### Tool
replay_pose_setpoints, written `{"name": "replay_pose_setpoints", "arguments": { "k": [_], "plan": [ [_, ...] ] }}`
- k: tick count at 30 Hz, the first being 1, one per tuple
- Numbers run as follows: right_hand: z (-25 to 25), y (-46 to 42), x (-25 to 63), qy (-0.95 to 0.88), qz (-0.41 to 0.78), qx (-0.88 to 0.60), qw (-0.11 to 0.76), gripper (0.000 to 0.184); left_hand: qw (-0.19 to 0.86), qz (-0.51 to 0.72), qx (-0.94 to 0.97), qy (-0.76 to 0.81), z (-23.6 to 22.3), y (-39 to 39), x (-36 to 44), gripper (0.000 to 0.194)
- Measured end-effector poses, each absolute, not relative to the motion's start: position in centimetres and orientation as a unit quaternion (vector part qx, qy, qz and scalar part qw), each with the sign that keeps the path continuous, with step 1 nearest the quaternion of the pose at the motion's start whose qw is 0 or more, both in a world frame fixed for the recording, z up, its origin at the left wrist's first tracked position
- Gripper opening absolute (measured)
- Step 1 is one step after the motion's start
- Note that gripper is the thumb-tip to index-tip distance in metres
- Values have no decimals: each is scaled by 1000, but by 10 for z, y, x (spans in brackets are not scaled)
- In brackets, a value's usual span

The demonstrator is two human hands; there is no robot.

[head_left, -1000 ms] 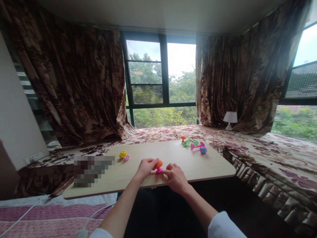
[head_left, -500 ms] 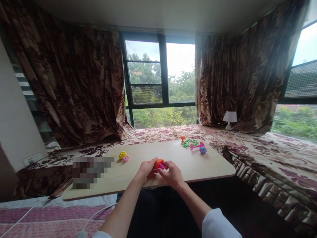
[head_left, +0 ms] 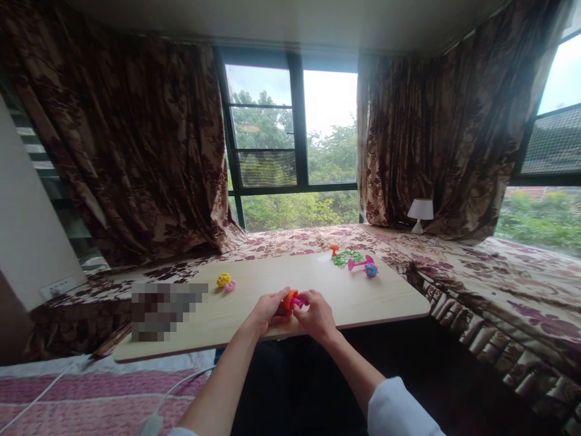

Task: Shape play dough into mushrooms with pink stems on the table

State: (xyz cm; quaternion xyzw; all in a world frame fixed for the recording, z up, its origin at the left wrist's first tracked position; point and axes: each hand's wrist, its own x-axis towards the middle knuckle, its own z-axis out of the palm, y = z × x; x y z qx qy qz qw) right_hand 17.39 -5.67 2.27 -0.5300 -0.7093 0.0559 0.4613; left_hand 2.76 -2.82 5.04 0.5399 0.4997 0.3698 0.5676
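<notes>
Above the near edge of a pale wooden table [head_left: 254,303], my two hands meet around small toy pieces. My left hand [head_left: 269,310] is closed on an orange cup-shaped piece [head_left: 289,298], its opening turned to the right. Between the fingers of my right hand [head_left: 316,315] is a magenta piece [head_left: 298,301], its left end at or inside the orange one; how deep it sits I cannot tell. Fingers partly cover both pieces.
A yellow lump [head_left: 223,279] and a pink lump [head_left: 230,286] lie left on the table. At the far right are an orange knob-shaped piece [head_left: 334,249], a green chain [head_left: 345,258], a magenta bar with flared ends [head_left: 361,263] and a blue studded ball [head_left: 371,270].
The orange piece has turned so its opening faces more to the right, and more of the magenta piece shows between my hands. The view has shifted slightly.
</notes>
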Motion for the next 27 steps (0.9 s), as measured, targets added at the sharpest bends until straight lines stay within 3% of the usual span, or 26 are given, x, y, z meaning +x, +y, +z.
{"name": "replay_pose_setpoints", "arguments": {
  "k": [27],
  "plan": [
    [23,-60,177,-692,54,-514,505,15,616,355,506,488,50,-21,16,30]
  ]
}}
